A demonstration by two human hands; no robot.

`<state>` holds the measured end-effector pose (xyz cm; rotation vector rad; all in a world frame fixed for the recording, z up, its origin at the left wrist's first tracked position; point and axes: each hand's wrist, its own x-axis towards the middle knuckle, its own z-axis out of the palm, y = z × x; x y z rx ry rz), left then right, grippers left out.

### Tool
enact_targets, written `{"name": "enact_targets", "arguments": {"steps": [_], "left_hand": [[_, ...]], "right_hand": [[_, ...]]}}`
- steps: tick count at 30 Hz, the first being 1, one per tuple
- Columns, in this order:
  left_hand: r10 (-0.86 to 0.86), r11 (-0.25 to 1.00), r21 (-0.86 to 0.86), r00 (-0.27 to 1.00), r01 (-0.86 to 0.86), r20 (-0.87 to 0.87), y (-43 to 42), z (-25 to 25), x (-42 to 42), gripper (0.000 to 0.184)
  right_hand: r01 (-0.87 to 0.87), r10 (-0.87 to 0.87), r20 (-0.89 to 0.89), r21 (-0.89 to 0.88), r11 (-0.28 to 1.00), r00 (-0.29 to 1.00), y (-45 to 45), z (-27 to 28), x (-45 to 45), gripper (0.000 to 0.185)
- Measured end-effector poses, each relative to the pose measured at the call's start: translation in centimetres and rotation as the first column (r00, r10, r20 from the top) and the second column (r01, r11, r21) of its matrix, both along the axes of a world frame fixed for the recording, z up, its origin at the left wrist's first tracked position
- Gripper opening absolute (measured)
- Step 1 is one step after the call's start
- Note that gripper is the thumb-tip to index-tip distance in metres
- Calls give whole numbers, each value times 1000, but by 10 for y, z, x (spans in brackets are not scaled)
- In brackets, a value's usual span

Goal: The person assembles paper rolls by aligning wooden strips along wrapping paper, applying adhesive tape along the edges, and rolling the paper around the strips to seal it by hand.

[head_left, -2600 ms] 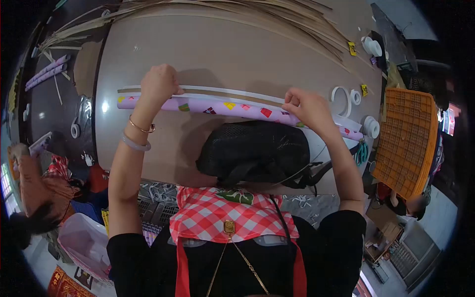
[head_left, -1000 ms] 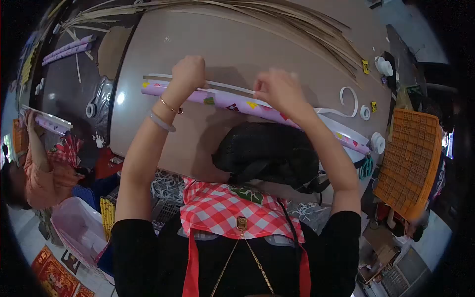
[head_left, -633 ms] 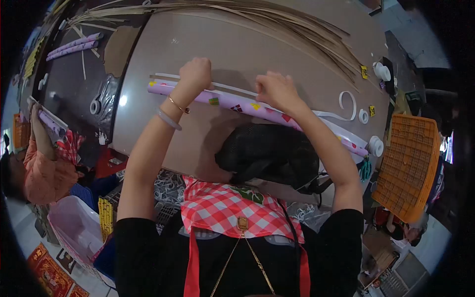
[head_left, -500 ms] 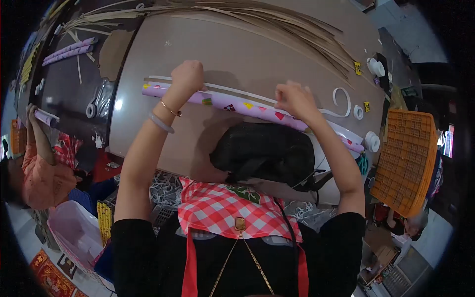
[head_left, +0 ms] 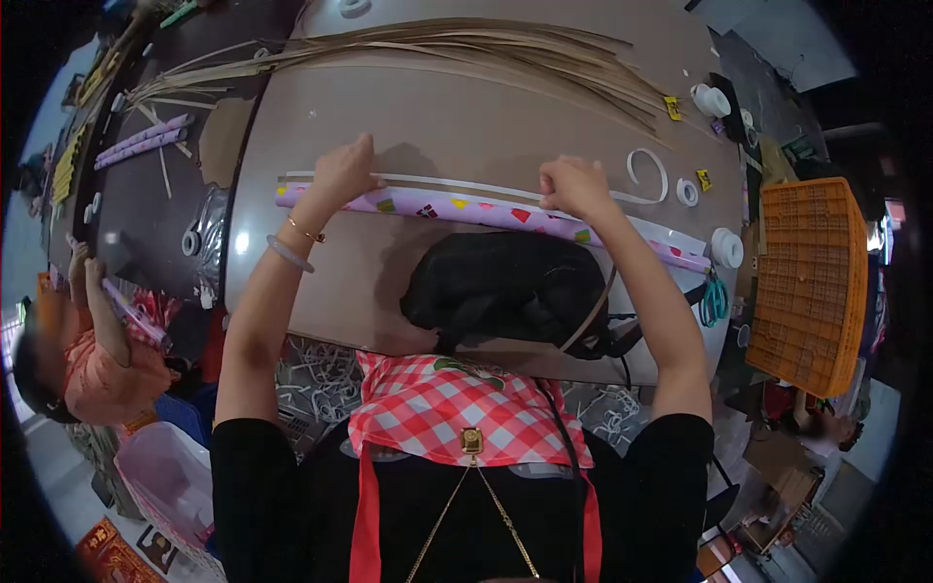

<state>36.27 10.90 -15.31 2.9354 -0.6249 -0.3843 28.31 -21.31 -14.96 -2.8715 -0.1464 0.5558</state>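
A long pink patterned roll (head_left: pixel 457 209) lies across the table, with a white strip (head_left: pixel 442 182) along its far edge. Near the roll's left part, my left hand (head_left: pixel 342 175) is closed at the strip, its thumb and fingertips pressed down there. My right hand (head_left: pixel 575 187) is curled, fingers together, at the strip further right. What its fingertips pinch is too small to make out. Beyond this hand the white strip curls up into a loop (head_left: pixel 664 180). A black bag (head_left: pixel 505 287) lies just in front of the roll.
Long thin brown strips (head_left: pixel 466 39) spread along the table's far side. White tape rolls (head_left: pixel 726 248) and teal-handled scissors (head_left: pixel 714 299) lie at the right, beside an orange crate (head_left: pixel 807 287). At the left, a co-worker (head_left: pixel 97 364) handles another pink roll. A pink basket (head_left: pixel 170 476) stands lower left.
My right hand moved left along the strip, then back right. The view has shifted, and my left hand stays near the roll's left part. The co-worker's roll has changed its tilt.
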Motion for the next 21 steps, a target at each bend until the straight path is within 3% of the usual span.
{"name": "enact_targets", "arguments": {"steps": [3, 7, 10, 12, 14, 17, 21], "left_hand": [[-15, 999, 34, 998, 13, 60, -4, 18, -8, 49], [-24, 998, 63, 997, 19, 73, 19, 4, 12, 40], [-41, 999, -14, 997, 41, -60, 34, 2, 24, 30], [35, 995, -94, 984, -18, 175, 22, 13, 17, 25], [-13, 987, -154, 965, 55, 262, -10, 2, 13, 20], [-90, 953, -292, 996, 86, 3, -85, 9, -18, 17], [-241, 921, -332, 968, 204, -75, -136, -19, -26, 15]], "right_hand": [[9, -8, 65, -10, 1000, 998, 2, 0, -2, 22], [13, -11, 64, -34, 999, 998, 3, -4, 2, 20], [-5, 8, 47, -51, 999, 999, 3, -6, 5, 20], [-25, 28, 32, -76, 997, 999, 4, -11, 10, 21], [-42, 44, 35, -75, 996, 998, 4, -15, 14, 21], [-78, 95, 164, -111, 991, 982, 8, -18, 13, 20], [-33, 54, 212, -102, 994, 976, 15, -12, 10, 21]]}}
